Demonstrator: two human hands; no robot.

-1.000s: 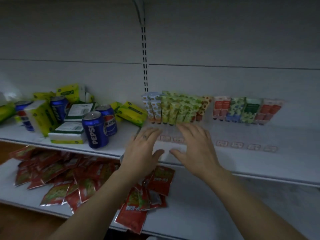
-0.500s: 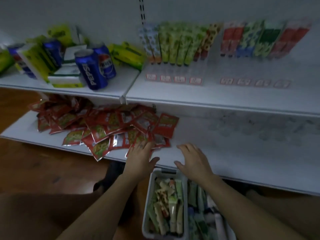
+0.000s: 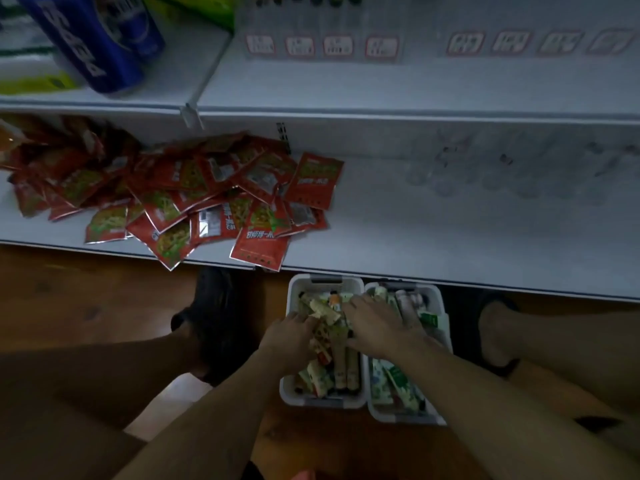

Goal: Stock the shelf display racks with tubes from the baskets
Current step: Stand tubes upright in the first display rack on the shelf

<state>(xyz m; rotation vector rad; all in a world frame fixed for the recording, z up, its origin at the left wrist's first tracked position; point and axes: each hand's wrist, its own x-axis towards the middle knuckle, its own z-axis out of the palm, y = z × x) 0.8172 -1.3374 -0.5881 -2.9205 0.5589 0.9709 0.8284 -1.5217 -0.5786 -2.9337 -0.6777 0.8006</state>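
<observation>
White basket (image 3: 289,393), tubes (image 3: 341,370) lengthwise toward shelf (image 3: 450,237), left hand (image 3: 289,336) grasping some, right hand (image 3: 379,329) unclear

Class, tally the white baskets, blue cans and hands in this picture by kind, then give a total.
White baskets: 2
Blue cans: 2
Hands: 2 (left hand, right hand)
Total: 6
</observation>
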